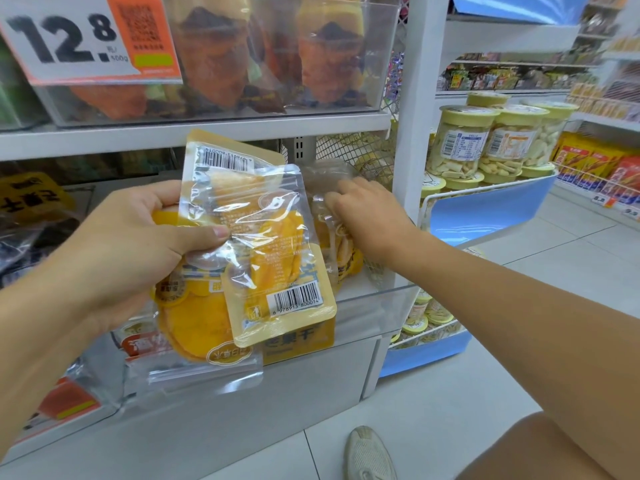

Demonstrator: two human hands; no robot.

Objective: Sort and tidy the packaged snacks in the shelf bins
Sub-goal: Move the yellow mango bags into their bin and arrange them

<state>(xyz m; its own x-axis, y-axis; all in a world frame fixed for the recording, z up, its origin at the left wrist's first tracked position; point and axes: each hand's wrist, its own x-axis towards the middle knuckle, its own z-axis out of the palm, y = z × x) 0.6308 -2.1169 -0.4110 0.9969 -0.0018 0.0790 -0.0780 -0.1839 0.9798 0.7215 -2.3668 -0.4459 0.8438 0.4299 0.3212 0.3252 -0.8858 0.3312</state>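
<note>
Location type: retail shop, snack aisle. Evidence: above the left hand (114,251) gripping mango packets (256,244), a clear shelf bin (263,57) carries a price card (72,39) reading 12.8 with a QR code. Right of the right hand (363,216), an end rack (485,206) holds stacked yellow-lidded jars (460,143). Beyond it, further stocked shelves (512,77) line a tiled floor (571,244).

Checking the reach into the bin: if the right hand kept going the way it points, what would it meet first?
Probably the clear mango packets in the bin; the right hand already seems to touch them, though depth is unclear.
</note>
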